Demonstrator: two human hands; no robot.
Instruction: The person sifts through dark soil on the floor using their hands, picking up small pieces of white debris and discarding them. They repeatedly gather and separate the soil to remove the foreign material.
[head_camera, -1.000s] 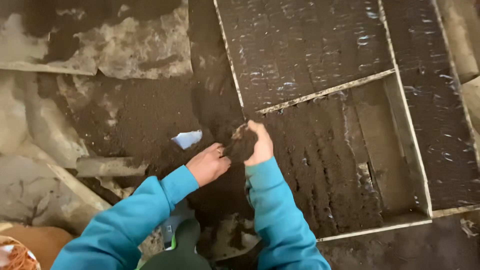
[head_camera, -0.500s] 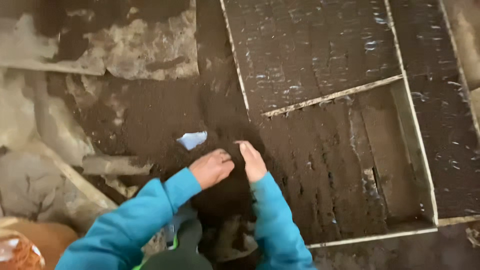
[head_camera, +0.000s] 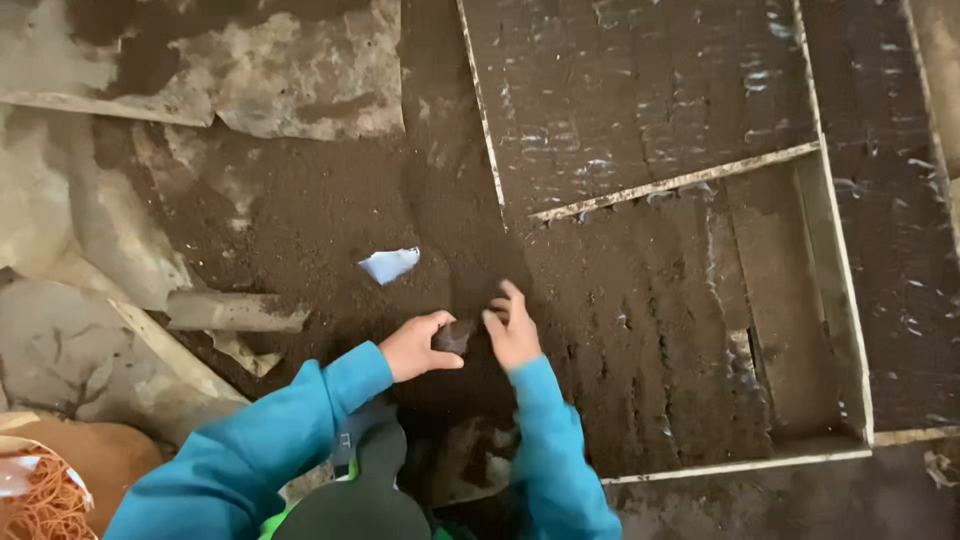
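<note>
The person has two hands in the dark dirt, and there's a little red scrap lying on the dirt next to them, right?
Not quite. The scrap is pale blue-white, not red, as the head view shows. The rest holds: the left hand and right hand are both in the dark dirt, and the scrap lies on it beside them.

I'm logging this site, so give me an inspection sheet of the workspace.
Surface: ground covered in dark soil.
Job's things: clump of soil between the hands; wooden frame filled with soil to the right.
Clutter: pale blue scrap on the soil; grey slab pieces at upper left; orange netting at lower left.
Grippers: left hand and right hand both cupped at the clump.
Cables: nothing seen.
Surroundings: teal sleeves; no other person seen.
</note>
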